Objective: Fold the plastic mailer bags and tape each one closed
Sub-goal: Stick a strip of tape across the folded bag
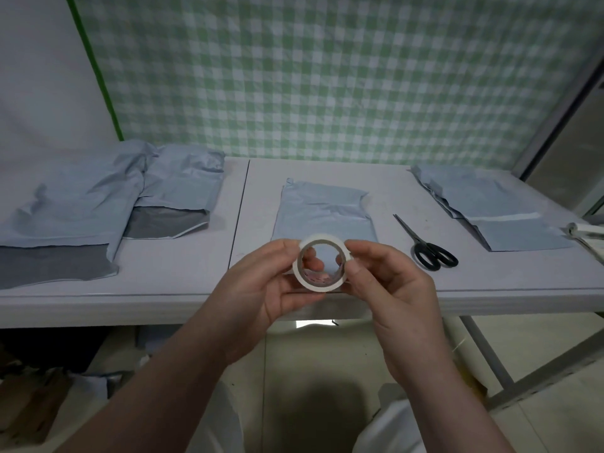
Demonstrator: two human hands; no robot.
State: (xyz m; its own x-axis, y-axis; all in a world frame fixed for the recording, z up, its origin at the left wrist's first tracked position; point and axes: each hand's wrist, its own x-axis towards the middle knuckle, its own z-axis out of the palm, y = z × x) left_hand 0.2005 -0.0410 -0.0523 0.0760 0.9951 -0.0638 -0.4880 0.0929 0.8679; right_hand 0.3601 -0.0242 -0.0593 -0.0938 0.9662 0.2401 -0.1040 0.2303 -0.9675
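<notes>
- Green-and-white checked cloth hangs behind a white folding table, with a plain pale wall off to the left.
- Held up in front of the table's near edge is the tape roll, a white ring turned so its hole faces the person; it touches nothing but the hands.
- The left hand grips the roll's left side, fingers curled round the rim, with fingertips showing through the hole.
- The right hand pinches the roll's right rim, thumb pressed on the outer band and the other fingers tucked behind. Whether a loose tape end is lifted there, I cannot tell.
- Behind the hands, the centre mailer bag lies flat on the table, pale blue, its top folded over.
- To the left lie two more blue bags: the far-left bag, crumpled, with a dark grey flap at its near end, and the second bag just beside it, also showing grey inside. Their edges overlap.
- On the right of the table a stack of flat bags lies at a slant, a white strip across the top one.
- Black-handled scissors lie closed between the centre bag and that stack, blades pointing away.
- Something white and rolled sits at the far right edge, too cut off to name.
</notes>
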